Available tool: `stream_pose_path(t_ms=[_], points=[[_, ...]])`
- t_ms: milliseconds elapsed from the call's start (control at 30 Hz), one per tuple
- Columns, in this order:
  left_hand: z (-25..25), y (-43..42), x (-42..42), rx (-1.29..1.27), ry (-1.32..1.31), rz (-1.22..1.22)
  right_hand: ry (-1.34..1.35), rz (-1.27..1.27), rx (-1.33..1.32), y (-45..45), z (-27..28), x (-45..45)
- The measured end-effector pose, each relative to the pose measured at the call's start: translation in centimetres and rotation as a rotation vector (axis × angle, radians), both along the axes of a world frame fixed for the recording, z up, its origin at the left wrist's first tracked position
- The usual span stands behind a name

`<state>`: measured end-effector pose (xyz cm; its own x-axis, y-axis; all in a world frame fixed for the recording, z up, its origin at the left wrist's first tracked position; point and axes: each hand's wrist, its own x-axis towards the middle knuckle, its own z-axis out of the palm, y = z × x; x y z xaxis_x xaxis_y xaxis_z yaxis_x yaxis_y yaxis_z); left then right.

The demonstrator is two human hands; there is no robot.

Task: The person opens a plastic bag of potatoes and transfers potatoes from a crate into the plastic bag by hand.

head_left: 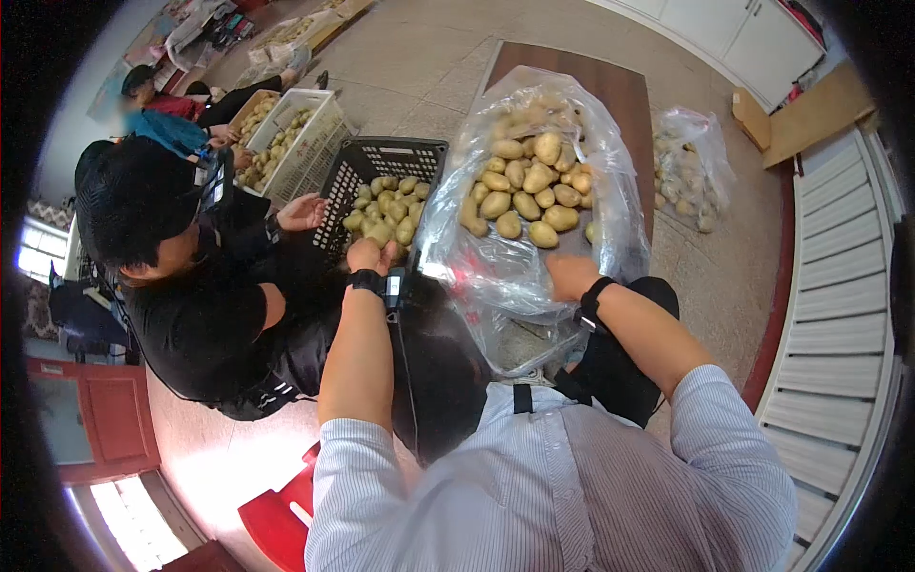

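At the part-filled crate's (pixel 398 144) near edge, I am holding the left hand (pixel 370 255) curled, the right hand (pixel 572 276) at the bag (pixel 618 191), both grips indeterminable, many potatoes (pixel 538 178) remaining inside.

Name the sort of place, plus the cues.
Probably an indoor room used for handling produce: potatoes lie in a clear plastic bag and a black plastic crate; the tiled floor and white cabinets suggest indoors.

The brown table (pixel 621 93) bears a clear bag (pixel 620 212) of potatoes (pixel 538 178); the floor (pixel 710 262), another bag (pixel 681 173), apparently potatoes too.
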<state>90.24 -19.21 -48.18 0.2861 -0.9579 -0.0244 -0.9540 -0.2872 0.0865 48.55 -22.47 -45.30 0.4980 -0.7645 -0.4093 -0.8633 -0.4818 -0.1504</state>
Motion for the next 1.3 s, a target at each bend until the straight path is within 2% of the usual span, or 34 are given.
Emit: stream_pose_path(t_ms=[67,133,167,200,233,267,333,400,467,633,733,800,867,933,967,1033,1067,1133,1167,1233,1300], points=[[-1.1,-0.2,1.0,-0.037,-0.068,-0.08,-0.015,0.031,0.019,-0.1,0.4,-0.2],[2.0,0.4,-1.3,-0.102,-0.06,-0.012,-0.038,-0.097,0.02,-0.2,-0.4,-0.1],[3.2,0.7,-1.9,-0.142,-0.08,-0.102,-0.08,-0.093,0.044,0.0,0.3,0.1],[2.7,0.2,-2.0,-0.112,0.03,-0.035,-0.121,-0.092,0.067,0.1,1.2,0.2],[-1.6,-0.9,-0.5,-0.187,0.045,-0.114,-0.124,-0.088,0.09,0.0,1.0,0.2],[-0.3,-1.3,-0.9,-0.132,0.284,-0.074,-0.129,-0.07,0.086,-0.3,0.2,0.0],[2.3,-2.1,-4.7,-0.459,1.714,0.735,-0.213,-0.032,0.051,-1.0,-2.1,-0.4],[3.6,-2.1,-5.7,-0.437,1.724,0.703,-0.236,-0.07,0.083,-1.6,-3.4,-0.4],[4.0,-2.0,-6.7,-0.402,1.74,0.667,-0.387,-0.086,0.147,-2.3,-5.2,-0.6],[3.8,-2.0,-6.9,-0.344,1.834,0.553,-0.437,-0.207,0.137,-2.4,-4.6,-0.2],[4.5,-1.5,-7.9,-0.387,1.883,0.532,-0.502,-0.351,0.135,-2.4,-3.9,0.0],[5.1,-1.6,-8.0,-0.324,1.851,0.498,-0.518,-0.492,0.111,-2.3,-2.0,0.4],[4.5,-1.9,-7.9,-0.245,1.837,0.476,-0.534,-0.494,0.163,-2.3,-1.0,0.1],[4.8,-2.1,-8.5,-0.221,1.836,0.464,-0.682,-0.668,0.331,-2.9,-2.9,0.1],[5.6,-1.9,-9.2,-0.2,1.83,0.474,-0.683,-0.669,0.33,-2.8,-2.3,0.2],[6.0,-1.8,-10.2,-0.179,1.821,0.484,-0.815,-0.759,0.214,-2.6,-0.3,0.8],[6.0,-1.8,-10.5,-0.137,1.803,0.43,-0.816,-0.76,0.214,-2.9,-0.9,1.0],[6.2,-1.9,-11.7,-0.09,1.785,0.369,-1.054,-0.744,-0.012,-3.6,-2.7,1.1],[6.8,-1.7,-12.6,-0.021,1.766,0.339,-1.053,-0.75,-0.018,-3.4,-1.6,1.1],[6.6,-1.8,-13.8,0.132,1.726,0.281,-1.001,-0.723,0.467,-2.6,1.8,2.1],[8.1,-1.5,-15.6,0.217,1.705,0.287,-1.041,-0.663,0.529,-1.7,2.0,3.4]])
